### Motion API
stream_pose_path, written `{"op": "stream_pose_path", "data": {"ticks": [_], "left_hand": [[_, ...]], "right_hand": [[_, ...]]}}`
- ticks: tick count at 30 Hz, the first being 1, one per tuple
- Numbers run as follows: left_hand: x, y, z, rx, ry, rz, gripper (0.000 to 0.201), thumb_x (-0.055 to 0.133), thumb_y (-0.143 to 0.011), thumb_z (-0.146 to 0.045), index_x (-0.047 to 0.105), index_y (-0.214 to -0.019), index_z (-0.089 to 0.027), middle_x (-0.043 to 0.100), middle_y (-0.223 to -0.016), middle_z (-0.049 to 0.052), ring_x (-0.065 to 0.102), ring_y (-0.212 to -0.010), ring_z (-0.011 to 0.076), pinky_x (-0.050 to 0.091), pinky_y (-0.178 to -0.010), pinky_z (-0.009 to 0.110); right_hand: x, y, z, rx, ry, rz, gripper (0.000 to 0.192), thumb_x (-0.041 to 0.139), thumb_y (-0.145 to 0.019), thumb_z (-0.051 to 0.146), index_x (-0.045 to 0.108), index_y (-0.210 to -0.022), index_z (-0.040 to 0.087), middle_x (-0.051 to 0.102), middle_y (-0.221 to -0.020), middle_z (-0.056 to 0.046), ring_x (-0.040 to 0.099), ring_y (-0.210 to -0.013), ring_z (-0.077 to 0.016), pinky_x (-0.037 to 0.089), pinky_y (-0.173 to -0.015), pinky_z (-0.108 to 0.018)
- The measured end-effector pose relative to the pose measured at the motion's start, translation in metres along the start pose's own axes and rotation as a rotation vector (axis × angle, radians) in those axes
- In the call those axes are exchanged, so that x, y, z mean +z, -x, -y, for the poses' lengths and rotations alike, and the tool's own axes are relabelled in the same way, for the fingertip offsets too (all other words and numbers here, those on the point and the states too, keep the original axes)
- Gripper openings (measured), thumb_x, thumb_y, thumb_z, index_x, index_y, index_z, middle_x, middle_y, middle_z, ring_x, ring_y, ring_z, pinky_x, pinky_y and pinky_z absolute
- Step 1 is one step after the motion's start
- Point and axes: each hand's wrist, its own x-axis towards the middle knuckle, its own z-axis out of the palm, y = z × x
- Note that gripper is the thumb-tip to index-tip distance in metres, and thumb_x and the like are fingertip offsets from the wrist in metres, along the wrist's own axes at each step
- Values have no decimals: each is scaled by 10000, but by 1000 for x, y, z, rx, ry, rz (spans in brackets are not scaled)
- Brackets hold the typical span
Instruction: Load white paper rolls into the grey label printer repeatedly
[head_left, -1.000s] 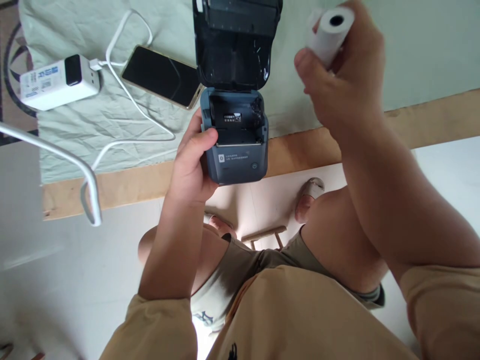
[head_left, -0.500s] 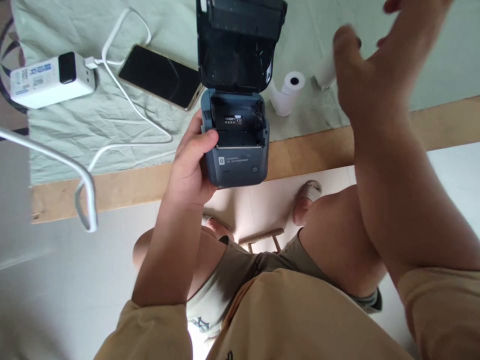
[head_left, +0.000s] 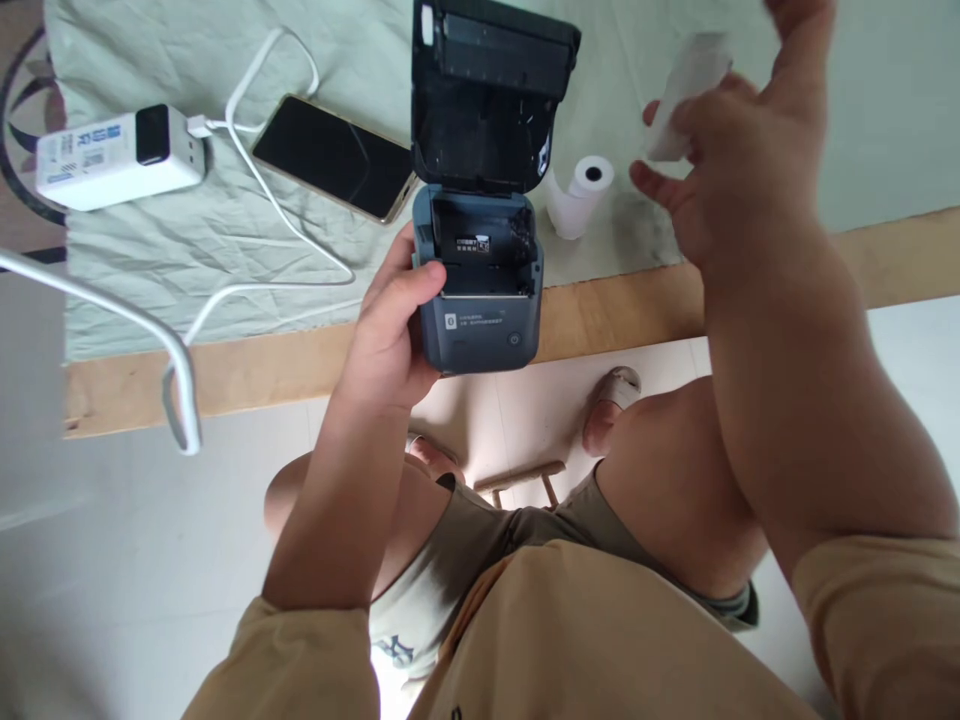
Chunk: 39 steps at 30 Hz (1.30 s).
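White paper roll [head_left: 686, 95], blurred, sat pinched in the right hand [head_left: 731, 165], up and right of the open printer [head_left: 480, 270] gripped by the left hand [head_left: 390, 330] at the bench [head_left: 262, 365] edge.

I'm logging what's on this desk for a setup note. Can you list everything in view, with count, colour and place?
label printer: 1, dark grey-blue, lid open, at the table's near edge, held in the left hand
paper roll: 1, white, lying on the cloth right of the printer
blurred paper roll: 1, white, in the right hand above the cloth
phone: 1, black screen, on the cloth left of the printer
power adapter: 1, white, far left on the cloth
cable: 1, white, looping from the adapter
cloth: 1, pale green, covering the table
table: 1, wooden
left hand: gripping the printer's side
right hand: raised, holding the blurred roll
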Motion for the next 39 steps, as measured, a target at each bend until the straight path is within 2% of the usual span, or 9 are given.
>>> {"op": "stream_pose_path", "data": {"ticks": [2,4,9,12,17,22,26,33,39], "left_hand": [[1,0,-1,-7,1,2,220,585,-826,-269,619,-1043,-262,728,-1020,17,649,-1145,281,547,-881,387],[0,0,-1,-16,-5,5,211,589,-827,-270,614,-1036,-262,726,-1038,14,658,-1124,271,544,-851,358],[-9,-6,7,42,-11,65,294,584,-826,-306,582,-1113,-239,713,-1088,41,699,-950,237,526,-657,312],[-14,-11,11,100,-11,89,336,602,-813,-306,592,-1130,-194,725,-1035,41,690,-956,224,536,-712,318],[-13,-13,12,127,-34,58,357,619,-783,-312,602,-1118,-190,720,-937,27,649,-1081,243,532,-852,332],[-15,-12,11,105,-57,52,365,668,-743,-341,606,-1083,-222,710,-945,29,631,-1121,272,520,-852,335],[-16,-10,12,93,-84,49,381,685,-748,-379,593,-1097,-255,704,-1030,26,588,-1207,284,506,-888,337],[-10,-7,10,87,-56,33,332,646,-776,-327,601,-1098,-259,705,-1033,27,554,-1262,283,523,-892,347],[-7,-5,9,106,-46,19,310,634,-781,-287,610,-1086,-239,705,-998,36,594,-1216,274,528,-887,345]], "right_hand": [[4,-4,6,283,-227,-36,511,255,-841,110,244,-1326,269,424,-1457,-138,616,-1154,-152,555,-738,-294],[7,-1,11,240,-278,-46,412,293,-833,112,385,-1212,243,491,-1390,-116,644,-1112,-144,561,-747,-258],[15,34,22,-691,16,0,424,529,-797,187,558,-1221,180,622,-1173,-51,611,-1085,-171,541,-891,-284],[27,57,28,-946,179,97,392,610,-812,243,587,-1190,141,660,-1143,-77,614,-1107,-179,524,-965,-296],[48,73,38,-780,463,116,216,514,-840,112,598,-999,231,677,-1039,2,628,-920,-121,508,-845,-266],[52,64,35,-774,459,230,58,545,-853,180,596,-860,208,700,-948,10,633,-777,-129,475,-719,-292],[48,63,37,-766,473,244,103,523,-835,147,565,-790,230,700,-838,17,624,-741,-139,458,-666,-295],[49,63,38,-680,359,371,142,613,-770,162,507,-837,228,687,-934,24,643,-851,-141,489,-762,-296],[50,64,38,-713,315,277,133,592,-784,202,502,-878,230,667,-988,3,646,-854,-135,508,-789,-289]]}}
